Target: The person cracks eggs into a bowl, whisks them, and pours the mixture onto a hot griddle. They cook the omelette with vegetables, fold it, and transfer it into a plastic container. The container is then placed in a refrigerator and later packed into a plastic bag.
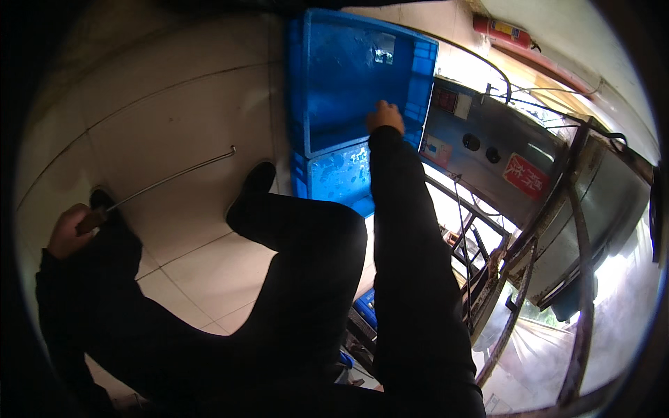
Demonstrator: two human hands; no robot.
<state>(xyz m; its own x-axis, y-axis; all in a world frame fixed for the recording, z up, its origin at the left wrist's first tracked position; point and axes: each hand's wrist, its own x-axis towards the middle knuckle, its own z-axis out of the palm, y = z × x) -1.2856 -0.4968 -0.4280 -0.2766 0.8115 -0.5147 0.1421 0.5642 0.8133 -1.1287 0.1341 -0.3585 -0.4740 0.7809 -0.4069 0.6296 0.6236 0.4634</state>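
My left hand is closed around the wooden handle of a long thin metal hook, low at the left. The rod points up and right over the tiled floor and ends in a small bent tip. My right arm reaches forward, and my right hand is at the right part of a blue plastic crate. Its fingers look curled, but whether they grip the crate is not clear. A second blue crate shows directly below the first in the picture, partly hidden by my right forearm and knee.
On the right stands a metal machine panel with two dark knobs, beside a rusty metal frame. A red fire extinguisher is at the upper right. Pale floor tiles lie around my dark shoes. Whitish haze shows at the lower right.
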